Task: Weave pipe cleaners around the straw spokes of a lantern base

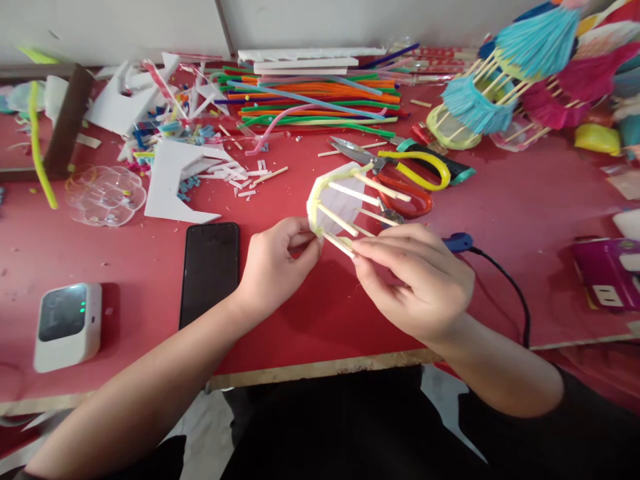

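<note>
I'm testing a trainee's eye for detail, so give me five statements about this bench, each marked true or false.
1. The left hand holds the white disc at its edge. True.
2. The phone lies to the right of both hands. False: the phone lies left of them.
3. The right hand touches a stick standing out from the disc. True.
4. The yellow-handled scissors are in the right hand. False: the scissors lie on the table.
5. Pipe cleaners lie beyond the hands. True.
</note>
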A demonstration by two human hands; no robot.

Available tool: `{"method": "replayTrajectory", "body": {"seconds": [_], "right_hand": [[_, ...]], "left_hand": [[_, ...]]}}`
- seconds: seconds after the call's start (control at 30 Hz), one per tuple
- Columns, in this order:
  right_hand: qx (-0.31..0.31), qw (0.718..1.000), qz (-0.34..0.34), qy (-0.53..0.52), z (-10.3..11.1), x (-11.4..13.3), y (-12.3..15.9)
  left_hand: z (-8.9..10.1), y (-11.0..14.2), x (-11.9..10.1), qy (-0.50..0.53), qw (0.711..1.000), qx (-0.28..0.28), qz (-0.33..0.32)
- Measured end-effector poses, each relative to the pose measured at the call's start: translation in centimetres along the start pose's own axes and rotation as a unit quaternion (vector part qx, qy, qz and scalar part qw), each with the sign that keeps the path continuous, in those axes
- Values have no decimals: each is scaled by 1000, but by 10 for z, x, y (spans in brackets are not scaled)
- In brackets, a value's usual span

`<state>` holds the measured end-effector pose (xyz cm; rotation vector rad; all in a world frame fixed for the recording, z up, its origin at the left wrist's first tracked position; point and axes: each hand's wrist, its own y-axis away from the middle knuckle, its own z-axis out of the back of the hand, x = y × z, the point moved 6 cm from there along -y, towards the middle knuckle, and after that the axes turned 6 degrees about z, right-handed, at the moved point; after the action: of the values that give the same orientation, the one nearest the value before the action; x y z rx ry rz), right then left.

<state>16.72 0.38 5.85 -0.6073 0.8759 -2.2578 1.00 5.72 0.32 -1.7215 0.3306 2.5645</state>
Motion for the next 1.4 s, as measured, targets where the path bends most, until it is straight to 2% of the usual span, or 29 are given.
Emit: {"method": "replayTrajectory", "body": {"seconds": [0.13,0.3,0.5,0.67,1.03,1.4], "right_hand": [[-30,998,10,48,-2,2,4],[-109,985,25,132,-1,5,12],[-74,992,68,82,-8,4,12],[-41,995,76,42,-15,6,10],[2,997,73,25,-24,4,14],[14,995,98,1,-21,3,14]], "left_hand": [[0,-2,3,56,998,1,36],[-3,-5,9,132,987,41,82],[-9,-2,15,235,954,102,154],[-15,-2,19,298,929,135,176],[-13,-3,21,300,929,120,178],[-12,-6,21,350,901,123,225]]}}
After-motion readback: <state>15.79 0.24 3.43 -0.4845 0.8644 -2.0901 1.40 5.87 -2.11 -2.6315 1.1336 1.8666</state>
